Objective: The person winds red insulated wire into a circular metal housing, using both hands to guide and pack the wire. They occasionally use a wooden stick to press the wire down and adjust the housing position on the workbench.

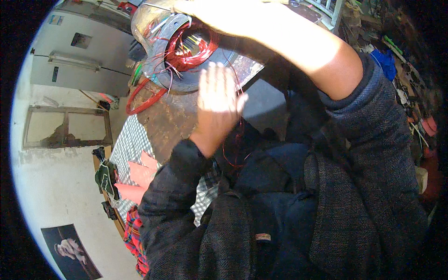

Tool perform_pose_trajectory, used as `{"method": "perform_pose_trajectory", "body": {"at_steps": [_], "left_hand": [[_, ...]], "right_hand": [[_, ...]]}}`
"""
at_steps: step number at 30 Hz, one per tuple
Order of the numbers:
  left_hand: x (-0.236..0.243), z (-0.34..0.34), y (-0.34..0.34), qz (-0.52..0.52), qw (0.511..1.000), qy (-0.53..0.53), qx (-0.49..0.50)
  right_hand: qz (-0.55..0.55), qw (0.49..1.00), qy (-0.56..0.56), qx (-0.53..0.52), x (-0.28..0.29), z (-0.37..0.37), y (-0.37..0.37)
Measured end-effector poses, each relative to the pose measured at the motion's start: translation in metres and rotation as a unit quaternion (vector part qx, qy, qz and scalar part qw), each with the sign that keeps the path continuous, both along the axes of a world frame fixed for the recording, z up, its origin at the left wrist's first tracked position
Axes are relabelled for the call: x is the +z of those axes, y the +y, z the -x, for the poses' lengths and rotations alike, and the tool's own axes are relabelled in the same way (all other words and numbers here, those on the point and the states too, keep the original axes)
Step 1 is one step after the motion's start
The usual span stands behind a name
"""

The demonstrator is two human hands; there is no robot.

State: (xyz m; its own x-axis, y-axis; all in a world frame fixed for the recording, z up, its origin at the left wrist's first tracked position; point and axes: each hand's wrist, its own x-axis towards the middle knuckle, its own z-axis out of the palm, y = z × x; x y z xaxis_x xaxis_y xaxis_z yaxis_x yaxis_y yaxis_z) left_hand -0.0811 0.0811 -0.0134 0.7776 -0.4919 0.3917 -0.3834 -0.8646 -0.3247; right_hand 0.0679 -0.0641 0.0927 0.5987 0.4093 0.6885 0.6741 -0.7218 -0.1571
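A round grey motor stator [161, 57] lies on a worn table, with a thick ring of red copper wire [212, 46] inside it and several loose wire ends at its rim. My left hand [217, 93] is open, fingers stretched out against or just over the stator's near edge; whether it touches is unclear. At the top edge my right hand [210, 13] is bright with glare and partly cut off. A thin dark metal rod [156, 6] sticks out leftward from its closed fingertips, over the far side of the stator. A thin red wire trails down past my left hand toward my lap.
A red wire coil [148, 99] sits left of the stator on the brown tabletop [170, 123]. Pink sheets [140, 175] lie on a checked cloth [133, 140] nearer me. Clutter with a blue bag [385, 64] covers the floor at right. A white wall stands at left.
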Motion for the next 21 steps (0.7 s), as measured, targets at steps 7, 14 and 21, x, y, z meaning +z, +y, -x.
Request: {"method": "perform_pose_trajectory", "body": {"at_steps": [7,14,21], "left_hand": [[0.013,-0.008,0.010,-0.077,0.996,-0.033,-0.031],[0.035,-0.053,0.029,-0.328,0.928,0.028,0.177],[0.028,-0.064,0.021,-0.313,0.937,0.016,0.154]], "right_hand": [[-0.040,0.972,0.096,0.212,-0.009,-0.036,-0.002],[-0.046,0.998,-0.016,-0.047,-0.050,-0.057,0.023],[-0.141,0.959,0.022,0.244,-0.030,-0.042,-0.013]]}}
